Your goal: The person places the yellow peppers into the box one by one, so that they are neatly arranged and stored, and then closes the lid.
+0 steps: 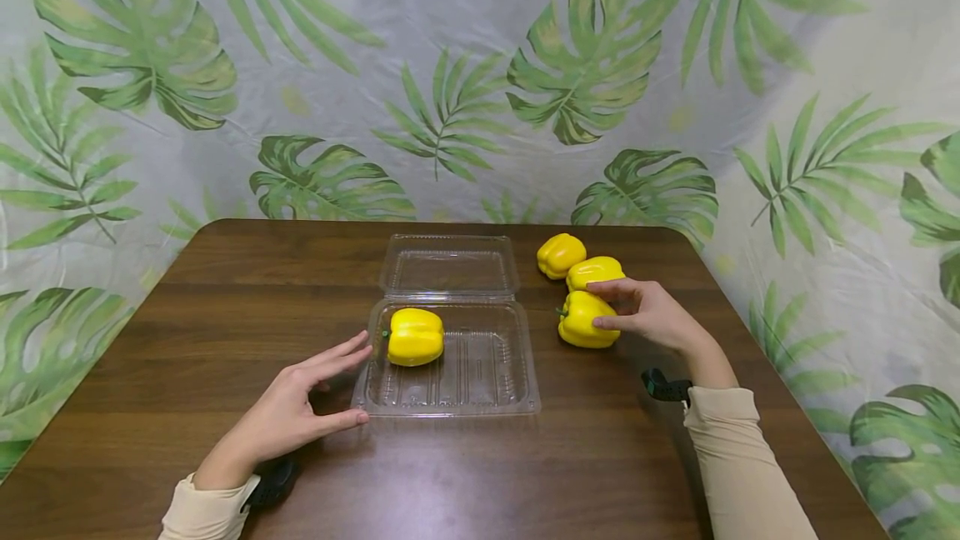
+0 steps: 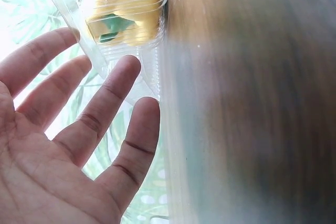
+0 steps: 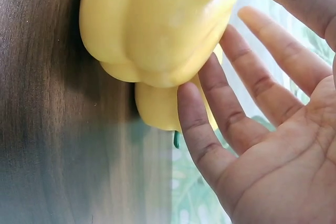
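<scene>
My right hand [image 1: 645,311] is at the nearest of three yellow bell peppers [image 1: 587,322] on the right of the table. Its thumb lies over the near side and its other fingers reach along the far side. In the right wrist view those fingers are extended beside the pepper [image 3: 157,24], not curled round it; whether every fingertip touches is unclear. A clear plastic clamshell container [image 1: 480,398] lies unfolded, with another yellow bell pepper [image 1: 416,337] at the left of its base. My left hand [image 1: 300,398] is spread at the container's left edge, fingers extended, holding nothing.
Two more yellow bell peppers stand behind the right hand: the middle one [image 1: 596,272] and the farthest one [image 1: 561,256]. The container's lid [image 1: 450,265] lies flat toward the back. The brown wooden table [image 1: 247,298] ends at a leaf-patterned cloth [image 1: 465,48].
</scene>
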### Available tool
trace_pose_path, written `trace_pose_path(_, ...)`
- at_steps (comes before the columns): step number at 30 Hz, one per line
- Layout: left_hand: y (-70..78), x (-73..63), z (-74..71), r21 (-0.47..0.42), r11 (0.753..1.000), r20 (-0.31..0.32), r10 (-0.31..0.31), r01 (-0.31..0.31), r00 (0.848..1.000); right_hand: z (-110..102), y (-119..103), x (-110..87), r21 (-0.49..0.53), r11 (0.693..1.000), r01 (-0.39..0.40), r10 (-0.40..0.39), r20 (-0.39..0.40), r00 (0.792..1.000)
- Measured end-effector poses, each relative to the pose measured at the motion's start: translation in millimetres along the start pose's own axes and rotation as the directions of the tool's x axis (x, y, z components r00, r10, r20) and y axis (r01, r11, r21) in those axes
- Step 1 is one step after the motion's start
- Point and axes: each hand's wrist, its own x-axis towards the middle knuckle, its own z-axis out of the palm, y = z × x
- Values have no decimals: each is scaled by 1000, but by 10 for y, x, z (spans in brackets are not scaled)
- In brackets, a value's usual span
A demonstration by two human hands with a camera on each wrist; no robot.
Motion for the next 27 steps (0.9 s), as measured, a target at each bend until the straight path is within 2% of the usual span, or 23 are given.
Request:
trace_pose_path(8, 9, -5, 12, 3, 1000, 1, -3, 3, 1000, 27, 35, -30, 39, 999, 9, -9, 21, 1000)
trace_pose_path(14, 14, -3, 20, -16, 1000, -6, 4, -4, 1000, 41, 95, -22, 75, 997, 22, -27, 65, 998)
trace_pose_path(20, 31, 9, -6, 15, 1000, -3, 13, -13, 1000, 55, 128, 6, 29, 999, 31, -34, 100, 994)
trace_pose_path(27, 50, 61, -69, 59, 998, 31, 22, -24, 999, 57, 97, 36, -22, 999, 35, -33, 112, 993)
